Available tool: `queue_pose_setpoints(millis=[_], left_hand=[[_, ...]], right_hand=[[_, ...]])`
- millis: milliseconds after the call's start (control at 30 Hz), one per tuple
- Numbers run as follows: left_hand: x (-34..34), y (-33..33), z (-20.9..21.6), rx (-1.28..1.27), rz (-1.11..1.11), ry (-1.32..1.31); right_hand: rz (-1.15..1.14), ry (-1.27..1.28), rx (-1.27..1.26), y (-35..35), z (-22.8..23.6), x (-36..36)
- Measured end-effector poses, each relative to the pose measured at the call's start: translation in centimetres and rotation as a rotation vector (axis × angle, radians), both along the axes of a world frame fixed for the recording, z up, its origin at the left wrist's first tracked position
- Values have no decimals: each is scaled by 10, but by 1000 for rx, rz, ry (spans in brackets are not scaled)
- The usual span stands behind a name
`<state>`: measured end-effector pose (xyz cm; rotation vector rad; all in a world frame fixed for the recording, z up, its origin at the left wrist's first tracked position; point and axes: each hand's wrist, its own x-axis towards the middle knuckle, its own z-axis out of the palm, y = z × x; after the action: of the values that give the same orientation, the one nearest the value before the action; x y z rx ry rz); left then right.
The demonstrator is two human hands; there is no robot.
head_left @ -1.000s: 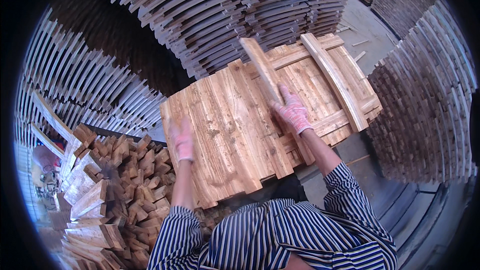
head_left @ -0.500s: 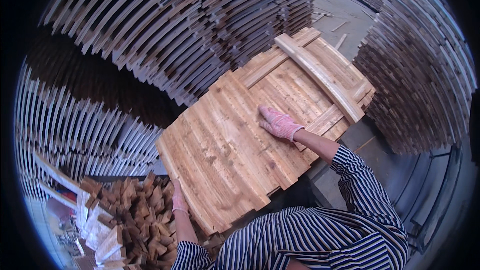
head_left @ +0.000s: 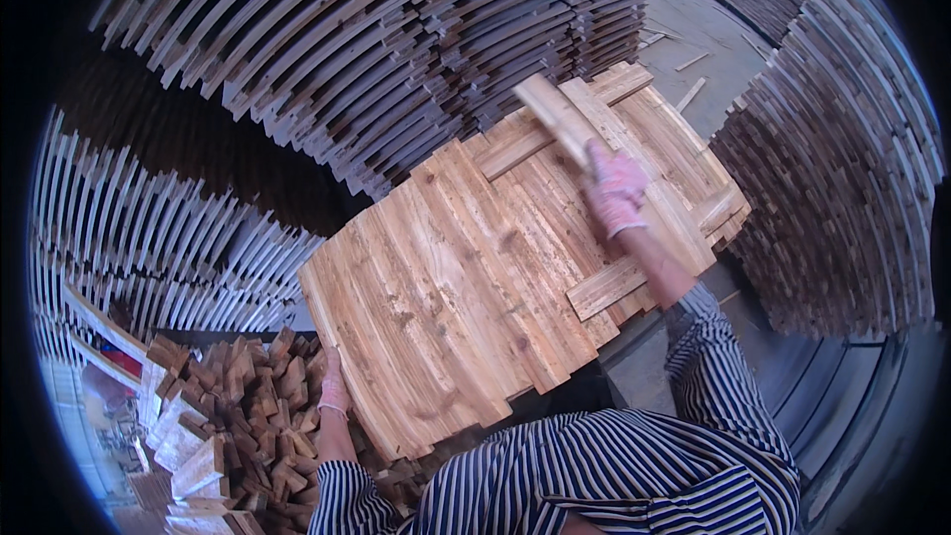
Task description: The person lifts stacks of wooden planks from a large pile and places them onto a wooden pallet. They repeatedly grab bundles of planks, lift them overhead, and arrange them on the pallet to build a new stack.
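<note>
At the top of my view I register a tall slat stack (head_left: 446, 20); a second stack (head_left: 832, 203) stands at right. Loose wood scraps (head_left: 692, 61) lie on the grey floor (head_left: 686, 18) between them.

Cross strips (head_left: 606, 289) on boards (head_left: 426, 282), wood blocks (head_left: 263, 411) at left, plank stack (head_left: 485, 30) behind; second stack (head_left: 827, 208) at right

Passage open over board layer (head_left: 426, 282) between left hand (head_left: 335, 392), at its left edge, and right hand (head_left: 616, 188). Obstructions: plank (head_left: 555, 115) in right hand; slat stack (head_left: 386, 50) along far side; second stack (head_left: 827, 198) beyond right end; wood-block heap (head_left: 260, 416) lower left.
</note>
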<state>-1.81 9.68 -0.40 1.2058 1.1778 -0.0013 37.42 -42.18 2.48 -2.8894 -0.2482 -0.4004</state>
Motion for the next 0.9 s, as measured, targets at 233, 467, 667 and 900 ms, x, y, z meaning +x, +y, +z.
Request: queue_pose_setpoints(millis=[233, 467, 667, 900], left_hand=[[7, 13, -17, -40, -1, 15], [-12, 8, -1, 162, 51, 252], [-12, -14, -2, 8, 152, 0], [17, -34, 40, 453, 17, 314]], right_hand=[[241, 365, 248, 52, -1, -37], [199, 160, 126, -89, -27, 30], [421, 367, 147, -1, -2, -30], [591, 211, 92, 93, 28, -40]])
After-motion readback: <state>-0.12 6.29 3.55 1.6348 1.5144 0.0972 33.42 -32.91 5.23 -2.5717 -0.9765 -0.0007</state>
